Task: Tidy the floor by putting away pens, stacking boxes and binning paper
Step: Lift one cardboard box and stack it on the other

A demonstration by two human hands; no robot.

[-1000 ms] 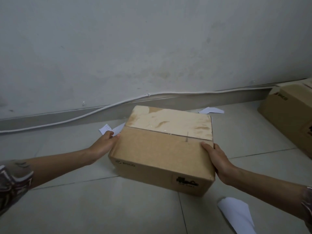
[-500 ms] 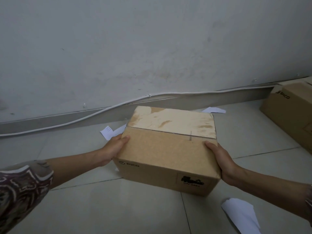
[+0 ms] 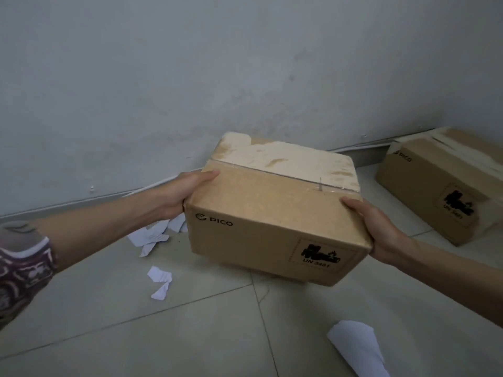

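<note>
Cardboard box (image 3: 275, 213), brown with a PICO mark and a UN 3481 label on its near side, sits at the middle of the view, held between both hands above the tiled floor (image 3: 190, 336). Its top shows a pale torn patch and a strip of clear tape across the flaps. The left hand (image 3: 179, 193) presses the box's 9 o'clock end, thumb laid over the top edge; the right hand (image 3: 381, 229) grips the 3 o'clock corner, thumb on top, the other fingers hidden behind the side. Whether the box's far edge is clear of the floor or touching it cannot be told, though the near edge looks lifted with a shadow beneath.

A second box (image 3: 446, 191) of the same kind lies on the floor at 3 o'clock, against the wall (image 3: 217, 63), well apart from the held one. Torn paper scraps (image 3: 152, 235) lie at 9 o'clock just beside the held box, more scraps (image 3: 160, 284) at 8 o'clock, and a larger folded sheet (image 3: 356, 346) at 5 o'clock. A white cable (image 3: 109, 195) runs along the skirting at the wall's foot. A patterned sleeve (image 3: 21, 268) covers the left upper arm.
</note>
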